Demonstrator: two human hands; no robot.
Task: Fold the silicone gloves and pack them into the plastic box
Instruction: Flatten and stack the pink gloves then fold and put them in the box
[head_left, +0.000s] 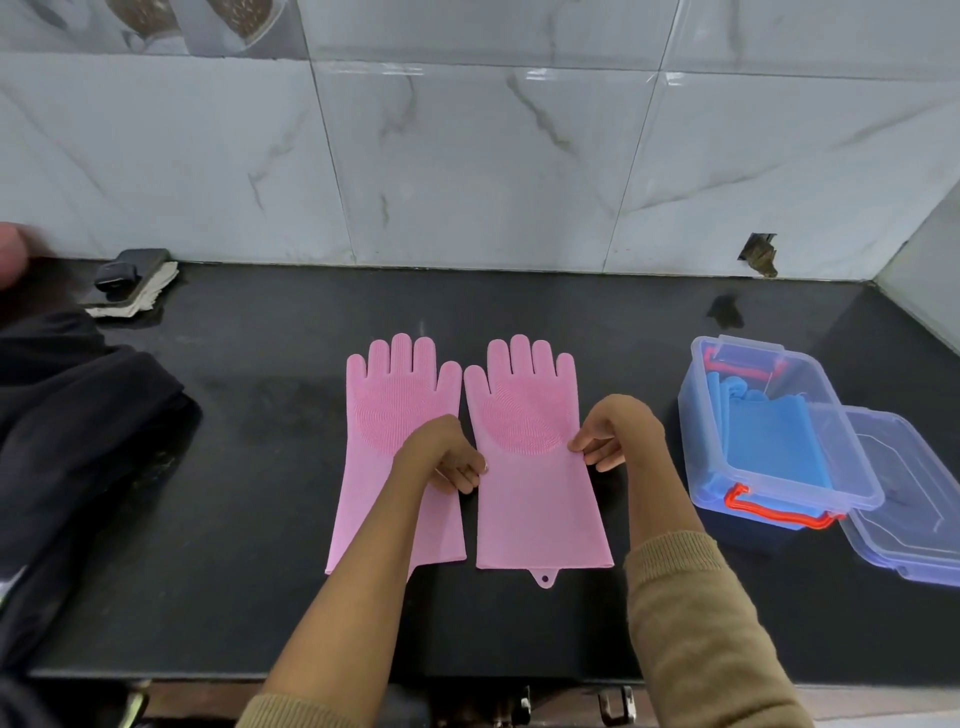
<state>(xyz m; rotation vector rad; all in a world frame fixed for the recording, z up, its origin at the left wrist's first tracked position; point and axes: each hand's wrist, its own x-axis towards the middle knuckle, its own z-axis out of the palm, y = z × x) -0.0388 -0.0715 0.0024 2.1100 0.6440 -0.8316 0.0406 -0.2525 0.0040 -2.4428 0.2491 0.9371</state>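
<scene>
Gloves, two pink ones, flat on the black desk (260, 519), fingers pointing away, bumpy palms up. Left glove (384, 415) partly under the left hand (441, 460). Right glove (535, 493) between both hands. Left hand curled, pinching the left edge of the right glove. Right hand (615, 434) curled too, pinching the right edge of that same glove. Small hanging tab at the near end of the right glove.

Box (769, 436), clear plastic, well to the right of the right hand, open on top. Blue gloves (769, 436) inside it. Red handle (779, 512) on the near side. Lid (909, 499) just right of the box, touching it. Dark cloth (67, 441) far left of the left hand. Small dark thing (117, 275) on crumpled paper, far back left by the wall.
</scene>
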